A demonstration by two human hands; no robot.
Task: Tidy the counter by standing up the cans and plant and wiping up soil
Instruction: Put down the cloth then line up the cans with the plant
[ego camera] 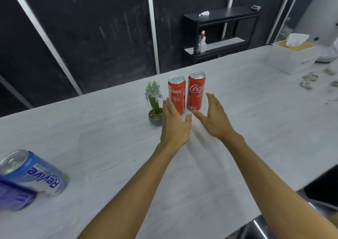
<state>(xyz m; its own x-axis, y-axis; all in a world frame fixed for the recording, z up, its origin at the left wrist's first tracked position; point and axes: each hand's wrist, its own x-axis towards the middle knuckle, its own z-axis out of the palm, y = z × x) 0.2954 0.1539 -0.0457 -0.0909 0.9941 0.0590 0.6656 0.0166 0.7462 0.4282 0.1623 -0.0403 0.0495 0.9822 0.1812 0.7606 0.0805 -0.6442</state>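
**Two cans still down at the near left**

The blue can (pixel 34 173) lies on its side at the near-left edge of the counter (pixel 237 125), its long axis slanting up-left, top end farthest left. A second blue can (pixel 16 198) lies touching it, nearer the edge and blurred. Both sit well to the left of the hands, so the left hand (pixel 174 127) is likely the nearer one to reach. The left hand and right hand (pixel 216 118) hover spread and empty, thumbs almost touching, just before two upright red cans (pixel 186 94) and the standing potted plant (pixel 155 103).
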